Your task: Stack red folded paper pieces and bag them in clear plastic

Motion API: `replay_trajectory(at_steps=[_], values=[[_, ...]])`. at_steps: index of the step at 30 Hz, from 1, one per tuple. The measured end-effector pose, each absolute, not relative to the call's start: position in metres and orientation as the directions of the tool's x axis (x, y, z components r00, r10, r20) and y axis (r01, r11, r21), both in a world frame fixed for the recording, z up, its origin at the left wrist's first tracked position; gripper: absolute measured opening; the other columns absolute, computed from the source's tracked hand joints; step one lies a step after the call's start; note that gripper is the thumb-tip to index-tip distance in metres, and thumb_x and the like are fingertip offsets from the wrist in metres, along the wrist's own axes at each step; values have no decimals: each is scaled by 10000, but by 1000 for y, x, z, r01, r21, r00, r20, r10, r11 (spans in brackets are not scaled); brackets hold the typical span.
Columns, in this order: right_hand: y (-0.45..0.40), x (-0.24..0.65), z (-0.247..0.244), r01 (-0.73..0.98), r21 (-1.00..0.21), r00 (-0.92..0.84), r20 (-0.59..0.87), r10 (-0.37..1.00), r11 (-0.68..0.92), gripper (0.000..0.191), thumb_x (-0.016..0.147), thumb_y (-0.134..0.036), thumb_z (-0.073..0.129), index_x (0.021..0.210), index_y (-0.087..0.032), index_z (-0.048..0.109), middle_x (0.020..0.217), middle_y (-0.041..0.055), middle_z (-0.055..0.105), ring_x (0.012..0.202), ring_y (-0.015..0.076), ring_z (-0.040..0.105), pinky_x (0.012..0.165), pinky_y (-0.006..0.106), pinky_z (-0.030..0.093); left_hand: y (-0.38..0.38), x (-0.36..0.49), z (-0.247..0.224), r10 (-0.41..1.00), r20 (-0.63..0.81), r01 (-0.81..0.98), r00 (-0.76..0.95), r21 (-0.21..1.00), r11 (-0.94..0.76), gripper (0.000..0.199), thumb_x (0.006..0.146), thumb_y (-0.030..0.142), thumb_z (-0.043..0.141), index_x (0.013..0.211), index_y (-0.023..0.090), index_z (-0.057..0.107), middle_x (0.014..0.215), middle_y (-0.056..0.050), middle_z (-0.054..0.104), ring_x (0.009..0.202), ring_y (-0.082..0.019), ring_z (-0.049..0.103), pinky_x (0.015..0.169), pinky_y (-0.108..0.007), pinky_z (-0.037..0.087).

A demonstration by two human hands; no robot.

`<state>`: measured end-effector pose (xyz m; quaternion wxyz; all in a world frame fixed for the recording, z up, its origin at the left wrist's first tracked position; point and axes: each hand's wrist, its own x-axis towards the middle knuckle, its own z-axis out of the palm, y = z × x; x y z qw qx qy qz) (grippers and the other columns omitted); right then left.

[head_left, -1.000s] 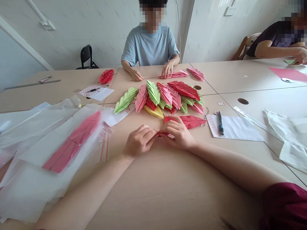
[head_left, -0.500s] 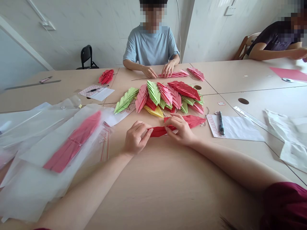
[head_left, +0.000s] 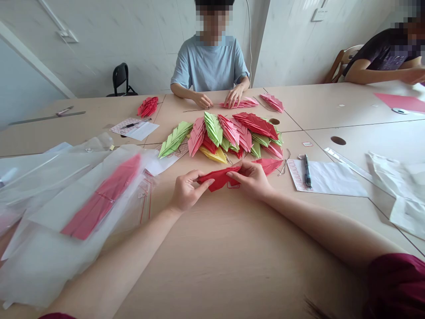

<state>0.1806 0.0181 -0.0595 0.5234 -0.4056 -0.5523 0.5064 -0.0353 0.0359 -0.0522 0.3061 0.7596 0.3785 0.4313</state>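
Note:
Between my two hands a piece of folded red paper (head_left: 220,178) is held up just above the table. My left hand (head_left: 186,189) pinches its left end with thumb and fingers. At its right end my right hand (head_left: 254,180) grips it, thumb in front. Behind my right hand lies another folded red paper piece (head_left: 269,165), partly hidden by the fingers. Just beyond my hands is a heap of folded paper leaf shapes, among them a green one (head_left: 213,128), a pink one (head_left: 196,136), a red one (head_left: 255,125) and a yellow one (head_left: 215,155).
Clear plastic bags (head_left: 66,266), one with pink folded paper (head_left: 102,197), cover the left side. To the right lie a pen (head_left: 307,172) on a white sheet (head_left: 338,179), a ruler (head_left: 348,164) and a white bag (head_left: 393,190). A person (head_left: 209,66) opposite handles pink paper (head_left: 244,103).
The red paper has been lifted and tilted, its right end now higher. My right hand has shifted slightly right along it. The left hand stays nearly in place.

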Motion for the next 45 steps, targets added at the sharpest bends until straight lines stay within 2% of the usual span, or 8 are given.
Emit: replay_trajectory(at_steps=[5, 10, 16, 21, 25, 32, 41, 45], values=[[18, 183, -54, -125, -980, -96, 170, 981, 158, 336, 811, -501, 664, 831, -171, 602, 679, 5, 623, 557, 148, 645, 513, 293, 579, 36, -34, -50, 873, 367, 265, 320, 850, -455, 196, 796, 336, 709, 800, 146, 664, 677, 5, 652, 612, -124, 599, 577, -215, 503], [13, 181, -55, 7, -969, -110, 244, 963, 246, 302, 864, -469, 613, 855, -167, 620, 694, 7, 617, 587, 140, 636, 530, 272, 546, 36, -31, -54, 865, 411, 249, 287, 840, -482, 187, 821, 327, 690, 873, 149, 673, 775, -24, 685, 682, -140, 633, 595, -220, 520], [4, 176, -52, 239, -841, -191, 449, 873, 485, 169, 911, -338, 578, 869, -187, 641, 783, 34, 644, 694, 143, 610, 626, 281, 510, 27, -25, -48, 690, 647, 376, 325, 581, -722, 72, 852, 226, 654, 894, 187, 699, 833, -39, 672, 803, -159, 620, 714, -273, 526], [0, 172, -50, 242, -815, -236, 477, 847, 527, 137, 926, -297, 553, 870, -189, 617, 829, 39, 626, 729, 139, 608, 635, 270, 509, 19, -20, -39, 601, 701, 427, 383, 443, -788, 25, 840, 179, 639, 844, 194, 659, 803, -34, 680, 788, -174, 587, 737, -307, 499], [0, 173, -51, 162, -884, -237, 396, 887, 438, 154, 941, -324, 528, 874, -196, 584, 805, 30, 607, 701, 135, 605, 632, 278, 526, 20, -20, -39, 650, 669, 432, 359, 498, -752, 24, 840, 192, 623, 837, 200, 645, 800, -25, 665, 798, -174, 582, 751, -308, 489], [8, 176, -52, -5, -945, -98, 327, 940, 328, 225, 906, -420, 567, 867, -199, 573, 750, 15, 579, 649, 139, 607, 533, 264, 543, 33, -31, -46, 754, 614, 422, 232, 635, -647, 24, 827, 195, 629, 803, 192, 633, 785, -2, 627, 761, -148, 552, 754, -289, 459], [6, 176, -55, 28, -944, -88, 326, 941, 330, 249, 905, -430, 561, 920, -183, 592, 746, 28, 623, 617, 143, 633, 546, 279, 555, 32, -30, -47, 729, 614, 377, 304, 625, -684, 29, 835, 192, 628, 814, 190, 649, 797, -20, 640, 784, -161, 571, 736, -290, 466], [4, 177, -55, 192, -893, -166, 380, 910, 408, 182, 898, -353, 582, 917, -178, 629, 803, 43, 655, 634, 135, 632, 536, 254, 510, 29, -28, -46, 700, 632, 357, 333, 602, -714, 39, 840, 179, 625, 812, 188, 650, 776, -22, 646, 773, -166, 569, 721, -295, 466]])
